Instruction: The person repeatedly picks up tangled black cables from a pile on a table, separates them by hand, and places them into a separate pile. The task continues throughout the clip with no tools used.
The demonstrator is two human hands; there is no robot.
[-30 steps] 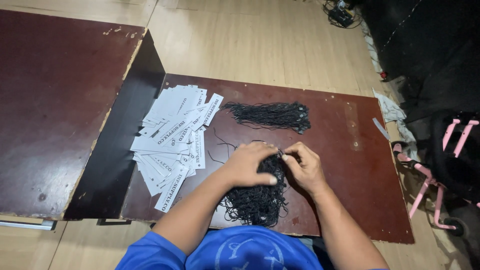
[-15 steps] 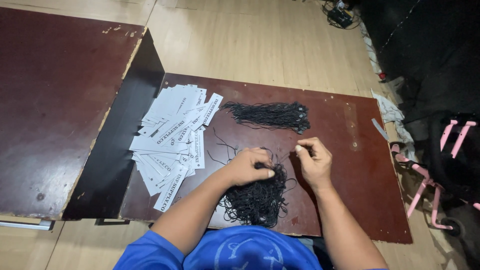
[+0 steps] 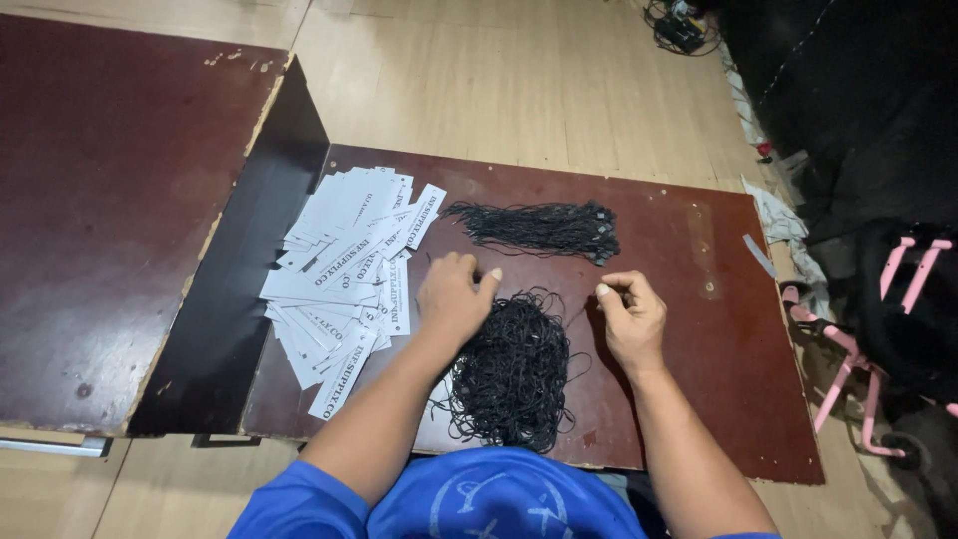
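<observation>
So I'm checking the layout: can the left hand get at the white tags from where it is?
Probably yes. The left hand rests beside the pile of white tags, with only bare board between them.

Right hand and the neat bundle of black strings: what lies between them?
Head view: only bare dark-red board separates the right hand from the neat string bundle.

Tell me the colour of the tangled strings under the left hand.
Black. The loose pile of strings lies on the dark red-brown board, with the left hand at its upper edge; the head view shows it.
</observation>
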